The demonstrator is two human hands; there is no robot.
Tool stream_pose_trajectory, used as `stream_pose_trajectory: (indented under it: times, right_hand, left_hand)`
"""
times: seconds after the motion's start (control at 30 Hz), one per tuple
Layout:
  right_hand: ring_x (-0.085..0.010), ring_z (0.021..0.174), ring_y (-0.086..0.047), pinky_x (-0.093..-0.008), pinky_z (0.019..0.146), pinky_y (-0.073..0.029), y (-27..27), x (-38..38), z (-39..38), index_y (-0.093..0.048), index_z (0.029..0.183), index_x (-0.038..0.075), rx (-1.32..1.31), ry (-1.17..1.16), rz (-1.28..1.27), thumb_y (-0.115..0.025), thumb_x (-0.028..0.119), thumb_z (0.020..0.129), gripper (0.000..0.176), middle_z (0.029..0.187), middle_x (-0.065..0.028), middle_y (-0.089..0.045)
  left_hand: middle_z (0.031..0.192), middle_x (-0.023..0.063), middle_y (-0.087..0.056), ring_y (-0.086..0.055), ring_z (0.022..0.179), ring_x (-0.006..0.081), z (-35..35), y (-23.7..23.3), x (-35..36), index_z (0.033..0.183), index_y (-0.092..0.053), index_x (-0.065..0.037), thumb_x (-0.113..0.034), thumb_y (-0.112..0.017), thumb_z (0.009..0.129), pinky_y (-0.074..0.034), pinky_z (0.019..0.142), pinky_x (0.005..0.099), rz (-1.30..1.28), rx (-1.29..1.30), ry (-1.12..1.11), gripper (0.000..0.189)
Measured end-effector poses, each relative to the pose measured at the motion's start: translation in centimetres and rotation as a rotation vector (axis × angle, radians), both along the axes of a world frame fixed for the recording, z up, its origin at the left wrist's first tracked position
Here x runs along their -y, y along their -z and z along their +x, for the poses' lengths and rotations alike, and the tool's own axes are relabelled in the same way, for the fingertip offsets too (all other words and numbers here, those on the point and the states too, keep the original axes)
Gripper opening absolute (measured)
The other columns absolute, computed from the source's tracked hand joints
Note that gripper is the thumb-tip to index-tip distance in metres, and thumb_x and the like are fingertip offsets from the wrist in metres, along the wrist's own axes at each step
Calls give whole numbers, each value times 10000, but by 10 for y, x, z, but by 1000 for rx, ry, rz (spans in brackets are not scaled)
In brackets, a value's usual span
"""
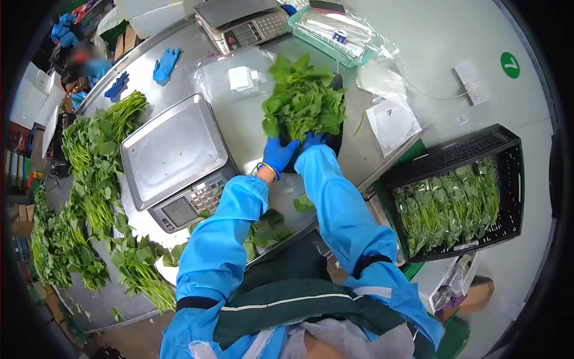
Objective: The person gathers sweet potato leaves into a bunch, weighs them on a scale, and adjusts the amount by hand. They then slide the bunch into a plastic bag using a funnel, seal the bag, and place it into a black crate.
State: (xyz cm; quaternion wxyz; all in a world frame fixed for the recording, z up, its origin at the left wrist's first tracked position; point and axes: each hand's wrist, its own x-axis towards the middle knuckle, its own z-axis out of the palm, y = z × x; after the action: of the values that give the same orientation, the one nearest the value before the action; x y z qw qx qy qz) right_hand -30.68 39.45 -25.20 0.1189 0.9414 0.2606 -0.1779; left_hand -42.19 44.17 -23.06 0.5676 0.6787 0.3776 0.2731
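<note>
A bunch of leafy greens (305,99) is in front of me at the far side of the metal table, leaves pointing away. My left hand (278,157), in a blue glove, is closed on the near left side of its stems. Beside it, my right hand (313,140) is closed at the stem end, its fingers partly hidden by the leaves and sleeve. Under the bunch and to its right shows a black object (338,128), mostly covered, whose kind I cannot make out. Clear plastic bags (212,84) lie just left of the bunch.
A weighing scale (176,152) stands to my left, another scale (242,30) at the back. Piles of greens (98,197) cover the left side. A green basket (332,42) holds packaging. At right, a black crate (514,179) contains bagged greens. Blue gloves (165,64) lie farther back.
</note>
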Motion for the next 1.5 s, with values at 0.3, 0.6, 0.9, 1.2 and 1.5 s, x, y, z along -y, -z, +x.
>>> stream_pose_trajectory:
  times: [0.3, 0.6, 0.9, 1.2, 1.5]
  right_hand:
    - [-402, 1111, -410, -415, 924, -366, -32, 92, 51, -370, 1263, 76, -487, -341, 816, -632, 283, 725, 634, 1225, -249, -398]
    - [-302, 895, -540, -391, 759, -448, -32, 103, 120, -562, 1011, 124, -319, -815, 998, -488, 12, 728, 314, 1025, -82, -568]
    - [-295, 824, -555, -399, 718, -452, -61, 82, 126, -575, 968, 119, -383, -814, 918, -507, 68, 732, 251, 968, -73, -581]
    - [-267, 945, -520, -379, 813, -415, -49, 56, 185, -581, 951, 169, -127, -930, 750, -576, 81, 683, 282, 1016, -45, -560]
    - [-262, 894, -555, -397, 757, -439, -120, 34, 122, -616, 882, 164, -248, -1218, 26, -610, 339, 713, 243, 877, -68, -585]
  left_hand:
    - [997, 195, -527, -527, 894, 327, 20, 32, -42, 1057, -501, 41, -213, -786, 520, -440, 790, 354, 75, -266, -173, 659]
    - [1222, 135, -476, -476, 1094, 189, -11, 55, -14, 1244, -381, 39, -22, -671, 712, -404, 910, 289, -104, 167, -283, 609]
    - [1139, 111, -539, -542, 976, 175, -43, 23, 32, 1109, -536, 3, -23, -644, 742, -443, 837, 306, -131, 153, -528, 383]
    - [1076, 150, -547, -563, 945, 261, -7, 14, -24, 916, -653, -85, -158, -704, 670, -439, 809, 307, 421, -294, -417, 262]
    - [789, 93, -608, -549, 737, 319, 59, -50, -54, 737, -657, -118, -113, -530, 647, -462, 684, 388, 767, -379, 94, 156]
